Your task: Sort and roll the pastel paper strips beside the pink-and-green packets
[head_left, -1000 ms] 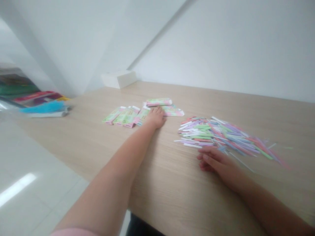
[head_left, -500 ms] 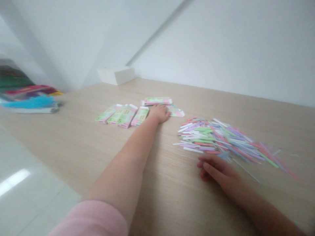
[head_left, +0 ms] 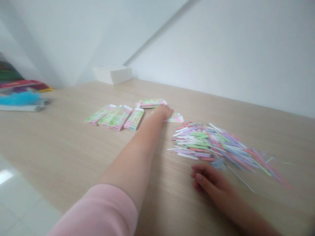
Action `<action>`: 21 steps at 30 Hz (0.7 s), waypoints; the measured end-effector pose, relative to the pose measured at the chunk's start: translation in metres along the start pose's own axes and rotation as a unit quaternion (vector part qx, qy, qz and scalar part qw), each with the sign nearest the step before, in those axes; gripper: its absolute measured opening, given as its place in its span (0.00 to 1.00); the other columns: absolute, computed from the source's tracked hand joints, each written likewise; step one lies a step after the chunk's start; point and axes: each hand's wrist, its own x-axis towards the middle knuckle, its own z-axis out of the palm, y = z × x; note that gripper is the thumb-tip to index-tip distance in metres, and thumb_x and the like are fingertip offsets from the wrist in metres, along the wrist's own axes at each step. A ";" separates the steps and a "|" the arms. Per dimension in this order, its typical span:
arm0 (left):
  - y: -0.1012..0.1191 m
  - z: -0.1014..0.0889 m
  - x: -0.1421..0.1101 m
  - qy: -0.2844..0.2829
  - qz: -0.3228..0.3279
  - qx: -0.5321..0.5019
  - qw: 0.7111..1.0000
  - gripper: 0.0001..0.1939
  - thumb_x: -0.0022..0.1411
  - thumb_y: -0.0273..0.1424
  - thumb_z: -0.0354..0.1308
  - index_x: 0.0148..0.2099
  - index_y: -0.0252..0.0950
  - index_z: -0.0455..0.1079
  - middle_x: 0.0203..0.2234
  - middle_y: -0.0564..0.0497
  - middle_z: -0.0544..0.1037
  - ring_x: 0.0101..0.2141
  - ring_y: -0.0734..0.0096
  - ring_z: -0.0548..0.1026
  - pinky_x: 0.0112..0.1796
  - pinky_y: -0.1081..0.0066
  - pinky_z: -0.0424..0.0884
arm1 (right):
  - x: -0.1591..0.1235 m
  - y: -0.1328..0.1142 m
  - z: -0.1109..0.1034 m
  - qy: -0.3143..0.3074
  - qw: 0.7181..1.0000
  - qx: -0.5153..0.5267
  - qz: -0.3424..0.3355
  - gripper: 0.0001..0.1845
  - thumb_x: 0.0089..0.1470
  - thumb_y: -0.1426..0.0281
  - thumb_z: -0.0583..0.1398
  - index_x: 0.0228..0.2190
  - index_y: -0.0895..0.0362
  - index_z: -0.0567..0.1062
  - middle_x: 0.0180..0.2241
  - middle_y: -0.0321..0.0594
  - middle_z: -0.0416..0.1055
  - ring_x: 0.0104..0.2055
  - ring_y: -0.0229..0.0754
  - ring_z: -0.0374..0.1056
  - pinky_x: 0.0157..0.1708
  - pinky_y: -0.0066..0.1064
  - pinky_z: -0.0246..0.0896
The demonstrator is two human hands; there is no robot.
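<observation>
My left hand (head_left: 167, 112) reaches far across the table, between a pink-and-green box (head_left: 151, 103) and a flattened pink-and-green box (head_left: 176, 118). Its fingers bend down and blur, so whether they grip the flattened one I cannot tell. My right hand (head_left: 209, 178) rests on the table with loosely curled fingers, thumb apart from them and nothing held. Just beyond it spreads a pile of thin coloured sticks (head_left: 197, 139) in white, green, purple, red and blue. Several slim boxes marked 5 (head_left: 119, 118) lie in a row left of my left forearm, beside another box (head_left: 134, 119).
A white box (head_left: 113, 74) stands against the wall at the back. Blue and red items (head_left: 22, 98), blurred, lie at the table's far left. The table's left edge drops to a tiled floor (head_left: 17, 196).
My left hand has shifted slightly right, off the near end of the boxes toward the flattened one, and its fingers look more bent. The view has turned a little; my right hand keeps its pose.
</observation>
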 end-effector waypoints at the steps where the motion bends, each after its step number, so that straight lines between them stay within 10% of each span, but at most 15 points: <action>1: 0.000 -0.001 0.004 -0.013 -0.001 0.007 1.000 0.25 0.72 0.38 0.45 0.64 0.40 0.72 0.63 0.39 0.72 0.64 0.50 0.66 0.63 0.48 0.59 | 0.000 -0.001 0.000 0.001 1.000 -0.002 0.001 0.23 0.58 0.45 0.60 0.43 0.50 0.75 0.27 0.36 0.73 0.31 0.45 0.73 0.33 0.38 0.70; 7: 0.006 -0.002 0.016 -0.084 -0.014 0.035 0.996 0.23 0.67 0.38 0.53 0.62 0.44 0.75 0.59 0.40 0.76 0.59 0.45 0.72 0.59 0.44 0.66 | 0.001 0.001 -0.001 0.007 1.000 0.009 0.001 0.23 0.58 0.46 0.61 0.43 0.50 0.76 0.28 0.37 0.74 0.31 0.45 0.73 0.34 0.38 0.71; 15: 0.066 -0.004 -0.014 -0.117 -0.003 0.044 0.992 0.23 0.63 0.34 0.56 0.58 0.36 0.78 0.54 0.35 0.79 0.54 0.42 0.76 0.55 0.49 0.71 | 0.001 0.005 -0.001 -0.001 1.000 -0.005 -0.028 0.18 0.61 0.51 0.61 0.44 0.49 0.76 0.28 0.36 0.74 0.31 0.44 0.72 0.34 0.37 0.70; 21: 0.051 -0.030 -0.062 0.023 -0.059 0.030 0.998 0.29 0.73 0.42 0.41 0.67 0.35 0.66 0.62 0.35 0.70 0.59 0.45 0.70 0.57 0.51 0.68 | 0.004 0.015 0.000 0.005 0.999 -0.012 -0.049 0.14 0.62 0.54 0.61 0.45 0.47 0.77 0.30 0.36 0.75 0.32 0.45 0.73 0.35 0.38 0.70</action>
